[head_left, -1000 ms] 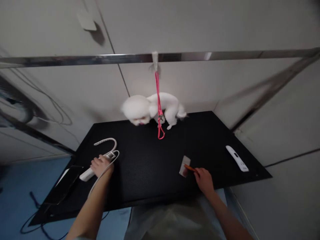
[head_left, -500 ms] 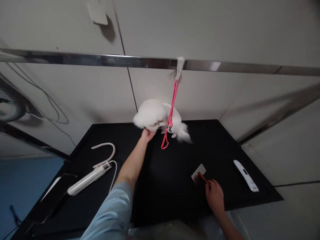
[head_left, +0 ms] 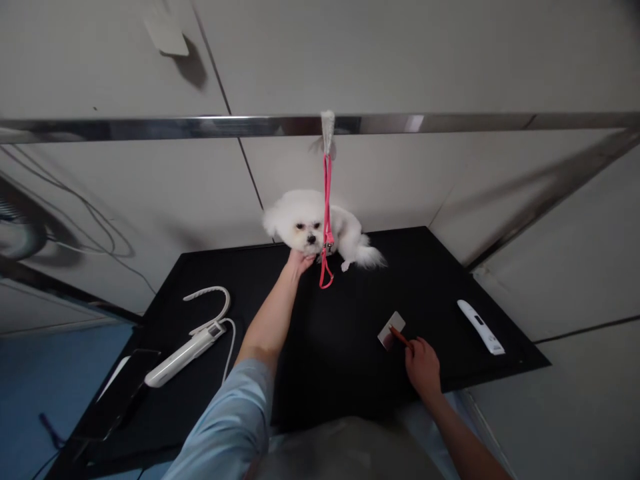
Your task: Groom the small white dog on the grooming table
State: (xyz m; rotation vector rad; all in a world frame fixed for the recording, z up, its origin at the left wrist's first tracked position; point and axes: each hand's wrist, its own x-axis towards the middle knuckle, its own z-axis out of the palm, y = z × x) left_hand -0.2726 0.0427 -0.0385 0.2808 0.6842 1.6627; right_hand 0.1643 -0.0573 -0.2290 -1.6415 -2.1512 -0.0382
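A fluffy white dog (head_left: 295,217) is at the back of the black table (head_left: 330,347), its head turned toward me. My left hand (head_left: 302,261) cups the dog's chin from below, some fingers hidden under the fur. A pink leash (head_left: 327,193) hangs in front of the dog, its lower loop just right of my left hand. Near the front right, my right hand (head_left: 424,367) is closed around the brown handle of a slicker brush (head_left: 391,331). The brush's flat, pale head points away from me, low over the table or on it; I cannot tell which.
A white clipper (head_left: 481,327) lies at the table's right. At left are a white corded device (head_left: 180,359) with a curved arm and a dark flat object (head_left: 123,393). A metal bar (head_left: 200,128) crosses above the table before the wall (head_left: 425,67).
The dog's head has turned from facing down and right to facing me, with my left hand still beneath its chin. My view has shifted slightly; the brush stays in my right hand.
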